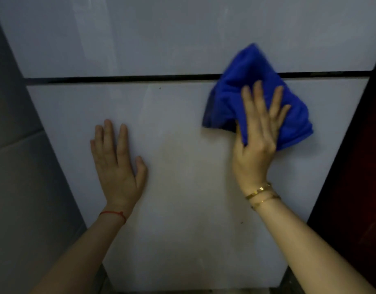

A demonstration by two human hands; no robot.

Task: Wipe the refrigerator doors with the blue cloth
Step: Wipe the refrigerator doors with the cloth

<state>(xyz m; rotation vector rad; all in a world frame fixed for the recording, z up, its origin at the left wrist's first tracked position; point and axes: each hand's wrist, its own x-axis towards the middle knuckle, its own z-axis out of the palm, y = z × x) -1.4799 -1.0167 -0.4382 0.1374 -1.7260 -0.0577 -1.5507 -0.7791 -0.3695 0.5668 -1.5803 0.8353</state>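
Blue, plush, bunched cloth pressed flat against smooth, glossy pale refrigerator doors, straddling the dark horizontal gap between upper door and lower door, toward the right edge. Right hand spread wide, fingers apart, palm pinning the cloth; gold bangles at the wrist. Left hand flat and empty on the lower door, fingers loosely together; red thread round the wrist. Grey wall left, dark panel right.
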